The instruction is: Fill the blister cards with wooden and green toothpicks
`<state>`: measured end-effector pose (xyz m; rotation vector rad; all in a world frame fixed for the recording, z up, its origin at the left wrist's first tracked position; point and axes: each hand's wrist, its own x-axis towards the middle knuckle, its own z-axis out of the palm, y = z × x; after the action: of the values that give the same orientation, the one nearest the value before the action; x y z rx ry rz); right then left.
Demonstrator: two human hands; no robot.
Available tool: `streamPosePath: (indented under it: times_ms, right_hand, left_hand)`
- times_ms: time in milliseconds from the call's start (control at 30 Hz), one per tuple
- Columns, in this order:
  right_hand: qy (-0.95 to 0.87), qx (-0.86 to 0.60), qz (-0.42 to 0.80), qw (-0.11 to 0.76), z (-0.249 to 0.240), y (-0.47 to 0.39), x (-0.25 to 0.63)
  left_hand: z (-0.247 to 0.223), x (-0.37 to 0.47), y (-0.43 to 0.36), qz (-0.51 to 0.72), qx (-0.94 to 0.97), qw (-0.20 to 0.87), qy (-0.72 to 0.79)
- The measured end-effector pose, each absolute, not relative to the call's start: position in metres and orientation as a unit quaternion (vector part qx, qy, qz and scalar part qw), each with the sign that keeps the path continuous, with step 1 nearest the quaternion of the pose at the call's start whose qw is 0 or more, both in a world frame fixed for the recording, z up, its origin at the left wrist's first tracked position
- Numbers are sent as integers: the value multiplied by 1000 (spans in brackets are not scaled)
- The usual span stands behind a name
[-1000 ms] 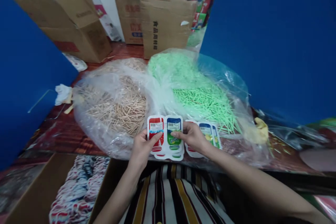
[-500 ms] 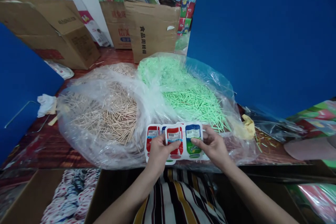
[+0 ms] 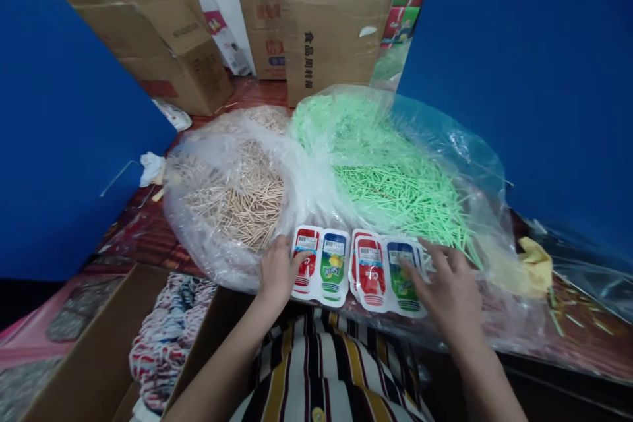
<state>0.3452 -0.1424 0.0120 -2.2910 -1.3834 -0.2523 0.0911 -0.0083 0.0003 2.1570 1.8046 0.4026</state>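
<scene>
Two twin-pouch packs lie side by side at the table's front edge. Each pairs a red cola-printed half with a blue-and-green Sprite-printed half. Beside the left pack is my left hand, its thumb stretched over the red half and apart from the fingers. The right pack has another white edge showing behind it, so it looks like more than one layer. Over its green half reaches the thumb of my right hand, with the other fingers spread beside the pack's right edge.
A clear plastic bag holds brown sticks; beside it are bright green sticks under plastic. Cardboard boxes stand behind, between blue panels. An open carton with striped bundles sits low left. A yellow scrap lies right.
The packs, held overlapping in both hands before, now lie as two groups side by side. My hands have moved apart and the right fingers have spread. The view has shifted left.
</scene>
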Motion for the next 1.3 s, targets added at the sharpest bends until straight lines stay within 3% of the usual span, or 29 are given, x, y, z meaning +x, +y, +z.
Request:
streamPosePath:
  times_ms: [133, 367, 500, 833, 1067, 1300]
  right_hand:
    - [-532, -775, -88, 330, 31, -122, 345]
    - [-584, -709, -38, 393, 64, -85, 335]
    - [-618, -682, -11, 392, 67, -76, 332]
    - [-721, -596, 42, 350, 55, -66, 313]
    - [-770, -502, 139, 368, 54, -63, 277]
    - [-765, -498, 167, 374, 61, -58, 275]
  left_hand:
    - [-6, 93, -2, 131, 708, 197, 666]
    - [-17, 93, 1, 243, 662, 269, 657]
    - [-16, 93, -4, 289, 653, 293, 635]
    - [12, 92, -34, 384, 681, 212, 586]
    - [50, 103, -49, 449, 618, 409, 499]
    - [45, 107, -42, 392, 559, 552, 479]
